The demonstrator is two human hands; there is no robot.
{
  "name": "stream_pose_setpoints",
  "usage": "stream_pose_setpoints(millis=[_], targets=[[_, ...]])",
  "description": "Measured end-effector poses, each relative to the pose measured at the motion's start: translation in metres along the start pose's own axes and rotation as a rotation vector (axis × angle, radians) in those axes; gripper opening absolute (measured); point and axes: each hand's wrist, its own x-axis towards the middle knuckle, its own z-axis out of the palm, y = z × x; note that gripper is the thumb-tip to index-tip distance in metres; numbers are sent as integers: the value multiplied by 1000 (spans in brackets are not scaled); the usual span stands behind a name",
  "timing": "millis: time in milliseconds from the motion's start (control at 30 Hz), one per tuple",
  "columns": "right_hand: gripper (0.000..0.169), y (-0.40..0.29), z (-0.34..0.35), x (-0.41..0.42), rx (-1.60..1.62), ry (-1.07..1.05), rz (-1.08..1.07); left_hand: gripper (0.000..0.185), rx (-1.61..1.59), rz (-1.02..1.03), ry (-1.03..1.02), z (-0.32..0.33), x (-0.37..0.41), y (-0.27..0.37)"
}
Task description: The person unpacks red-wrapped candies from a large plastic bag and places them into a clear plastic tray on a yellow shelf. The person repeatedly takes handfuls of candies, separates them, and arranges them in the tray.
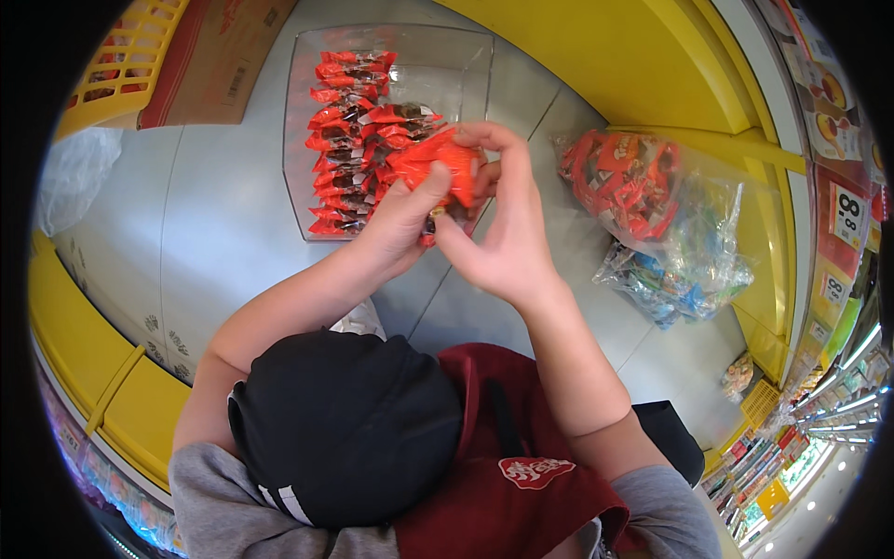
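My left hand point(408, 216) and my right hand point(513, 216) meet over the right front part of a clear plastic bin point(447, 84). Between them are several red snack packets point(447, 168), slightly blurred, with the left thumb lying across them and the right fingers curled around their far side. Inside the bin, similar red and dark packets point(342, 154) stand in a tight column along the left half, and a shorter second row begins beside it near my hands. The packets' lower ends are partly hidden by my fingers.
Right of the bin, a clear bag of red packets point(628, 182) lies by a bag of blue-green packets point(670, 279). A cardboard box point(216, 70) and a yellow basket point(133, 77) are at the upper left, above a crumpled plastic bag point(77, 175). Yellow shelf bases point(628, 56) flank the tiled floor.
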Motion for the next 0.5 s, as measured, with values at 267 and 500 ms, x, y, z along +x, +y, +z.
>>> stream_pose_setpoints(millis=[267,500], targets=[[105,16,-17,-11,-66,101,49,95,179,-15,-205,6,-17,23],[91,6,-8,-4,482,-333,225,89,920,505,-205,-8,-9,28]])
